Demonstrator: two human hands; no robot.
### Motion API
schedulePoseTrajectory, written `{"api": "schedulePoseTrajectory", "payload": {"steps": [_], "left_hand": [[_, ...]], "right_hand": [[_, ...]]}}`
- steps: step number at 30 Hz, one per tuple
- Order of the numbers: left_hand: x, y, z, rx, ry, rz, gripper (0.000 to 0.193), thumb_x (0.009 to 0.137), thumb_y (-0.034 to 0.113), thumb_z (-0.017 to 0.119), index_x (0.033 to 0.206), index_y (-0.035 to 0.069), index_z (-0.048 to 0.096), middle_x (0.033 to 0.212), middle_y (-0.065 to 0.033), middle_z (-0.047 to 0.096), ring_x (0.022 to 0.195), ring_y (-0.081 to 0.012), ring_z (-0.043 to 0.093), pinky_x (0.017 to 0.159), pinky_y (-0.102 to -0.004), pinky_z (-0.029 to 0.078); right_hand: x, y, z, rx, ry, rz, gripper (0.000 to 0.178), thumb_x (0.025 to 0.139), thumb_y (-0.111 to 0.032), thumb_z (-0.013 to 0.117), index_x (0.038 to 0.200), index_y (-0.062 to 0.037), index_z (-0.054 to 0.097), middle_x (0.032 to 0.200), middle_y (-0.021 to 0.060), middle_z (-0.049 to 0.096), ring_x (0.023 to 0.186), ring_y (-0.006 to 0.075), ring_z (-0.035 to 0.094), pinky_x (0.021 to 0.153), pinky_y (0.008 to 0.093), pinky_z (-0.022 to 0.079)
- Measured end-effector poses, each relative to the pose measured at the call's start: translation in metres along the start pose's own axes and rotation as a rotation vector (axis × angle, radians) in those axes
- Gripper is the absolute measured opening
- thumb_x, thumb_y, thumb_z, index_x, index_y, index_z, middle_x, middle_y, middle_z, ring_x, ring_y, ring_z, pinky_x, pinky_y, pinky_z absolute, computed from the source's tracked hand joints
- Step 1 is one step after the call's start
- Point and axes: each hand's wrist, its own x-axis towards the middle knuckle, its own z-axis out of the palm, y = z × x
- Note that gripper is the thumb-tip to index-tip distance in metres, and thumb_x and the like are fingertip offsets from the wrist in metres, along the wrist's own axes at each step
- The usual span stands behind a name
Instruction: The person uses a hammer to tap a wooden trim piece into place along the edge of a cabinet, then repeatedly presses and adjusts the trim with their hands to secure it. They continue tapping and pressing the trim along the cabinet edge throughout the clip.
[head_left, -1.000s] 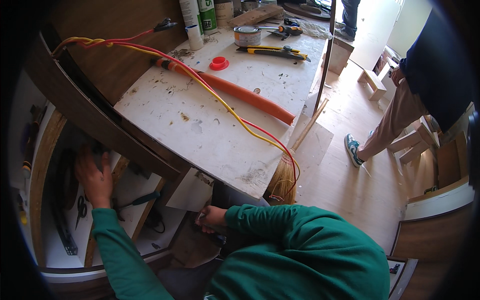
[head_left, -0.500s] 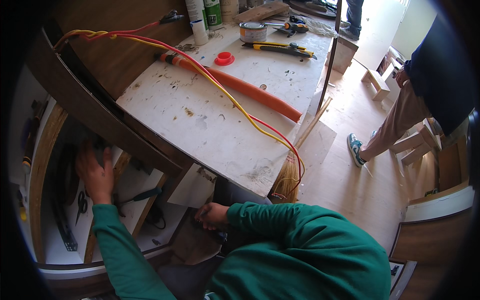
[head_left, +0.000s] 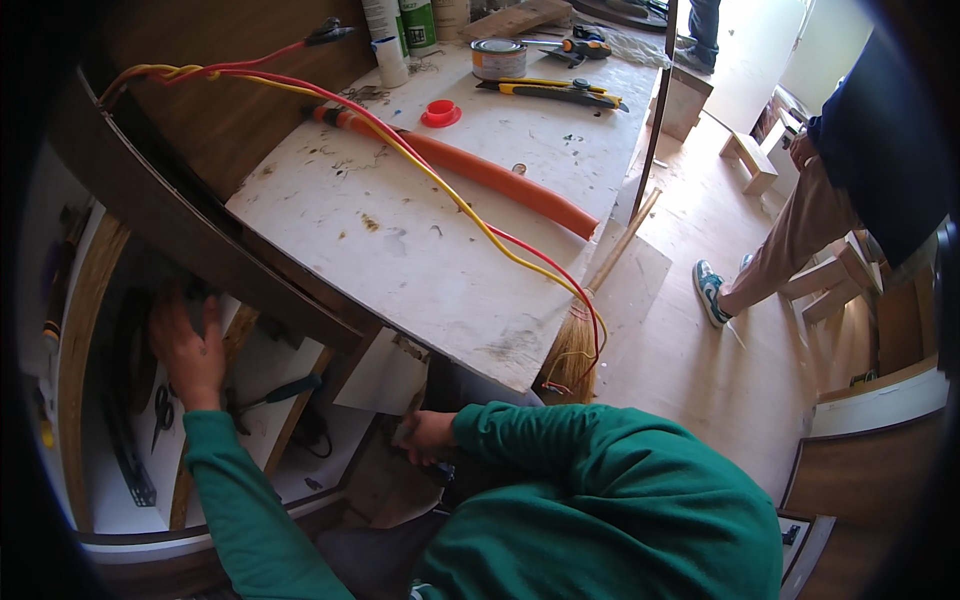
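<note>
My left hand point(head_left: 188, 350) reaches into an open shelf unit on the left. Its fingers are stretched out and the thumb stands apart; the fingertips lie in shadow among dark things. Beside that hand are dark-handled scissors point(head_left: 161, 412) and a tool with a teal handle point(head_left: 288, 389). A long black strip point(head_left: 128, 465) leans in the same compartment as the scissors. Low down at the centre, under the table edge, my right hand point(head_left: 432, 432) is closed, fingers curled round something small and dark that I cannot make out.
Above is a white worktop point(head_left: 420, 285) with an orange tube point(head_left: 500, 185), red and yellow wires point(head_left: 440, 185), a red cap point(head_left: 440, 114), a tin point(head_left: 498, 62) and utility knives point(head_left: 550, 94). A straw broom point(head_left: 575, 345) leans at its corner. A person point(head_left: 800, 235) stands at right by wooden pieces.
The fingers of my right hand have shifted slightly at the small dark thing. My left hand stays in place. The whole view has moved a little.
</note>
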Motion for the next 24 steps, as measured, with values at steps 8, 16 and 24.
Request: {"api": "schedulePoseTrajectory", "payload": {"steps": [8, 16, 24], "left_hand": [[0.0, -0.003, 0.002, 0.007, 0.035, 0.037, 0.06, 0.104, 0.044, 0.059, 0.15, 0.007, 0.051, 0.152, -0.0176, 0.052, 0.14, -0.041, 0.046, 0.117, -0.0553, 0.034], [0.001, -0.003, 0.0, 0.019, 0.056, 0.048, 0.057, 0.104, 0.042, 0.06, 0.148, 0.006, 0.052, 0.148, -0.0174, 0.055, 0.137, -0.041, 0.048, 0.114, -0.0552, 0.036], [0.002, -0.001, -0.002, -0.011, 0.029, 0.051, 0.057, 0.104, 0.042, 0.06, 0.148, 0.005, 0.052, 0.149, -0.0173, 0.055, 0.138, -0.0406, 0.048, 0.115, -0.054, 0.036]], "right_hand": [[-0.014, -0.013, -0.005, -0.264, -0.034, -0.075, 0.032, 0.091, -0.026, 0.078, 0.11, -0.0013, 0.068, 0.068, 0.0089, 0.071, 0.064, 0.0208, 0.071, 0.058, 0.037, 0.057], [-0.009, -0.005, 0.0, -0.139, -0.039, -0.086, 0.009, 0.082, -0.012, 0.071, 0.09, -0.0068, 0.069, 0.072, 0.007, 0.069, 0.064, 0.0179, 0.068, 0.058, 0.034, 0.054], [-0.013, -0.009, -0.001, -0.181, 0.048, -0.03, 0.019, 0.086, -0.019, 0.073, 0.098, -0.005, 0.069, 0.073, 0.0078, 0.069, 0.066, 0.0186, 0.069, 0.06, 0.036, 0.055]]}}
